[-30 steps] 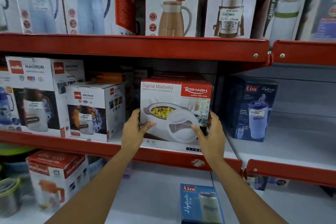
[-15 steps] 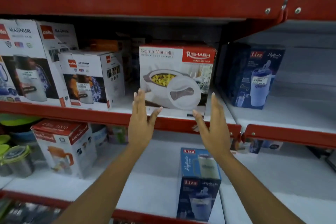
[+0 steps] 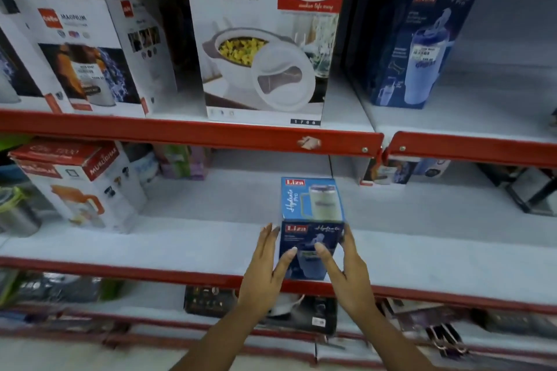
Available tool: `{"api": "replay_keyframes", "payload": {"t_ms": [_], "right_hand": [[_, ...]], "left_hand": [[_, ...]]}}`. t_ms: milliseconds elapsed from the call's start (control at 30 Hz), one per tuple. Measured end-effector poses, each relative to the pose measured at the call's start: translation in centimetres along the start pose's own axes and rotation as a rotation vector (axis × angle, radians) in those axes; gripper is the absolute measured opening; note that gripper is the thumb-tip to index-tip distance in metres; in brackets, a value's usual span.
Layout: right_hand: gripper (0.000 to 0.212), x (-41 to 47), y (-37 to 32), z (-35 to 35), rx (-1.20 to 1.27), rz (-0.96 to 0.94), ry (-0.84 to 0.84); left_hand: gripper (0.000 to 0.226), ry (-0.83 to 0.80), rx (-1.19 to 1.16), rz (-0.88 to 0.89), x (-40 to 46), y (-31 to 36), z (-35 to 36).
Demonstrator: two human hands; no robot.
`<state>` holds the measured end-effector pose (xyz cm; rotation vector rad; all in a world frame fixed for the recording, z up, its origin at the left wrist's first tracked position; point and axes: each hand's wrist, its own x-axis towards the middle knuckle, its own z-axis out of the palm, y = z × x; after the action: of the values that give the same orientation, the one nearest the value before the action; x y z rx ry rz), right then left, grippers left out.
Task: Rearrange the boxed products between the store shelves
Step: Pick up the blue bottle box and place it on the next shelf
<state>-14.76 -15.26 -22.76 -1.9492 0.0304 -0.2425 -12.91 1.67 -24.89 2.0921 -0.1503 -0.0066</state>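
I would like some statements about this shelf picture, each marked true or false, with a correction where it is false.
1. Both hands are at the small blue Liza box on the lower shelf. True: the left hand is at its left side and the right hand at its right side.
2. The Rishabh casserole box is held in the air. False: it stands on the upper shelf, with no hand on it.
3. A taller dark blue Liza box stands to the right of the casserole box. True.
4. The Cello Magnum box is on the lower shelf. False: it stands on the upper shelf, left of the casserole box.
5. The red and white Murlidhar box is on the lower shelf. True.
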Motion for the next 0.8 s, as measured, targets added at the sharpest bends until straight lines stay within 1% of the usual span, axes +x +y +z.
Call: {"api": "replay_keyframes", "payload": {"t_ms": [67,133,167,267,400,500,667,800], "right_hand": [[0.058,0.3,-0.4,-0.3,0.049,0.045,-0.029],[0.065,0.9,-0.9,-0.7,0.143,0.088,-0.017],[0.066,1.1,-1.2,-0.9,0.185,0.1,-0.007],[0.059,1.5,-2.1,-1.8,0.274,0.096,0.021],[0.047,1.2,-2.4,-2.8,0.271,0.072,0.078],[0.053,0.5,-2.1,-3.2,0.238,0.091,0.11],[0.05,-1.0,-2.2,-3.9,0.184,0.118,0.149],[0.051,-2.3,-3.1,-4.9,0.187,0.091,0.167]], "left_hand": [[0.084,-0.01,-0.043,-0.009,0.2,0.7,0.3],[0.062,-0.001,-0.057,-0.001,0.7,1.9,0.1],[0.06,0.011,-0.053,0.01,1.0,2.4,-0.1],[0.071,0.039,-0.075,0.036,1.4,3.7,-0.5],[0.074,-0.006,-0.258,0.021,0.8,4.8,-0.4],[0.077,-0.028,-0.337,-0.021,-0.2,5.1,0.0],[0.07,-0.045,-0.397,-0.062,-2.1,6.0,0.0],[0.073,-0.043,-0.414,-0.042,-3.6,7.7,-0.5]]}}
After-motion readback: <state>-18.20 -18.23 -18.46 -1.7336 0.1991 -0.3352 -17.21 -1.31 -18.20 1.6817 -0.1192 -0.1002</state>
